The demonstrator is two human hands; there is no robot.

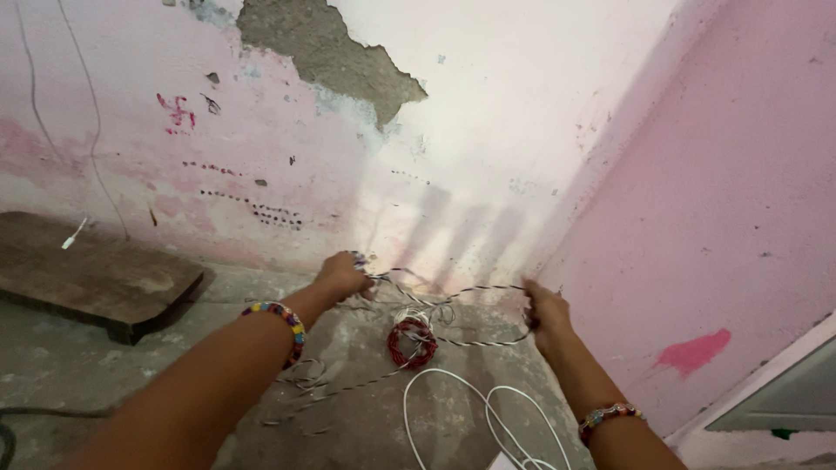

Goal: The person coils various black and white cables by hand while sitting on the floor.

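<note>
Your left hand [341,277] pinches one end of the thin twisted black-and-white wire [475,289], your right hand [544,312] grips it at three o'clock, and the strand hangs slack between them above the rough grey concrete floor [78,365]. It looks light, springy and kink-prone, so I'd hold it close to the ends. At six o'clock from your left hand lies a small red wire coil [412,342]; a smooth white cable [453,409] loops nearer you. A dark wooden plank [96,274] sits at nine o'clock, against the flaking pink wall [714,191].
</note>
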